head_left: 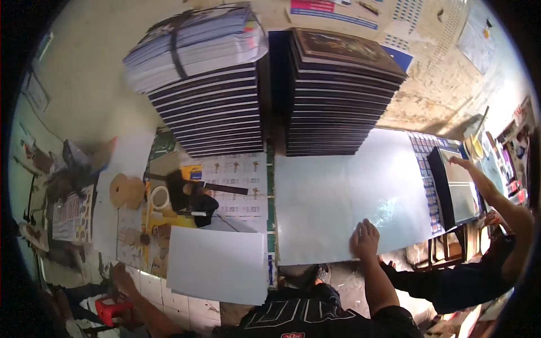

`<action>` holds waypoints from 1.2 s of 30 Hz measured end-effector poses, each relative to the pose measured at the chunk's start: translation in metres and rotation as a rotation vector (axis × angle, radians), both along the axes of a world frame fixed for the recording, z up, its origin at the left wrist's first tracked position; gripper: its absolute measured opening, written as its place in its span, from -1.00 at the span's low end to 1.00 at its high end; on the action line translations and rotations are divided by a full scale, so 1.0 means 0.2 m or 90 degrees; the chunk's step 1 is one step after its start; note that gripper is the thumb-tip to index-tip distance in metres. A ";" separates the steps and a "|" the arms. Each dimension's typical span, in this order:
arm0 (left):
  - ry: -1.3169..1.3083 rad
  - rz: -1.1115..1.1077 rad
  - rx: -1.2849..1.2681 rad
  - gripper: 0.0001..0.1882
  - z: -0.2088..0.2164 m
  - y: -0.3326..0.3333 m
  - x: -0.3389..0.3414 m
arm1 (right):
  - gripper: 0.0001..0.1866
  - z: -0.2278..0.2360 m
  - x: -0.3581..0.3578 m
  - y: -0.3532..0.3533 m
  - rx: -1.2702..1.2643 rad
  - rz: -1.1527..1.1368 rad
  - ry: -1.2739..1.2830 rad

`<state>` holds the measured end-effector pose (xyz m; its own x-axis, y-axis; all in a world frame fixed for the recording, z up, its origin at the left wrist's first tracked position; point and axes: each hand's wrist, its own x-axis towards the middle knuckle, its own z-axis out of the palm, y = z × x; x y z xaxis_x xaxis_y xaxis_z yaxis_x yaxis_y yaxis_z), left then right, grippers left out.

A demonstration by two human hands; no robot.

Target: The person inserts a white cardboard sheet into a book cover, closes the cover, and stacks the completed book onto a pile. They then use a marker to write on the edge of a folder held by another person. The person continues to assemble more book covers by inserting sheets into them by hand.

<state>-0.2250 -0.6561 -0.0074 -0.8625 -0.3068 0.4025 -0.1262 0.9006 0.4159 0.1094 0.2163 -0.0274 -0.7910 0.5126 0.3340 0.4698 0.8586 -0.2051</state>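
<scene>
Left hand (pixel 123 280) blurred; dark heap (pixel 65 186) at far left indistinct; clutter (pixel 521 141) near right rim too small to tell.

Table (pixel 271 219) under dark stacks (pixel 329 112), pale sheets (pixel 315 208)

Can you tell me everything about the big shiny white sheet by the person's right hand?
The large, pale, glossy rectangular sheet looks smooth, like paper or plastic; I can't tell which. It lies flat, with a bright patch of glare and a faint front-to-back line near its middle. The person's bare right hand seems to rest on its near edge. A tall stack of dark, flat panels stands at its far side.
</scene>
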 end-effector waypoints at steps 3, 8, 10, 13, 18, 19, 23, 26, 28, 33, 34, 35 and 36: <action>-0.288 0.117 -0.479 -0.57 0.43 0.50 -0.02 | -0.51 0.01 0.13 0.05 0.029 -0.027 -0.018; 0.196 0.023 0.016 -0.38 0.92 0.65 0.20 | -0.68 0.07 0.02 0.15 -0.141 -0.012 -0.021; 0.258 -0.107 0.060 -0.25 1.36 1.42 0.35 | -0.71 0.08 0.01 0.31 -0.212 0.001 0.008; 0.294 -0.535 0.093 -0.16 1.66 2.35 0.48 | -0.74 0.29 -0.08 0.48 -0.368 -0.007 0.040; 0.293 -0.836 -0.051 -0.44 1.81 3.48 0.41 | -0.65 0.37 0.05 0.82 -0.263 -0.061 0.044; 0.301 -0.852 -0.023 -0.48 1.79 3.60 0.44 | -0.61 0.39 0.02 0.80 -0.302 -0.117 -0.008; 0.087 -0.917 0.164 -0.46 1.43 4.02 0.54 | -0.52 0.36 0.25 0.66 -0.404 -0.081 0.024; -0.154 -0.857 0.022 -0.37 0.81 4.24 0.55 | -0.60 0.24 0.45 0.61 -0.466 -0.007 0.002; -0.322 -0.773 -0.165 -0.23 0.37 4.22 0.61 | -0.63 0.21 0.56 0.55 -0.505 -0.028 -0.046; -0.453 -0.703 -0.318 -0.07 0.08 4.09 0.85 | -0.71 0.24 0.71 0.50 -0.566 -0.057 -0.081; -0.428 -0.697 -0.309 -0.08 0.05 4.06 0.87 | -0.72 0.24 0.72 0.50 -0.548 -0.053 -0.053; -0.406 -0.687 -0.301 -0.09 0.03 4.02 0.89 | -0.72 0.29 0.71 0.50 -0.541 -0.049 -0.048; -0.369 -0.704 -0.293 -0.13 0.01 3.99 0.89 | -0.73 0.31 0.70 0.49 -0.533 -0.055 -0.039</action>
<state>-0.0467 0.1415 -0.0055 -0.6486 0.7261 -0.2284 0.7038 0.6863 0.1832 0.2492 0.3149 0.0340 -0.7423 0.6313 -0.2247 0.5573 0.3955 -0.7301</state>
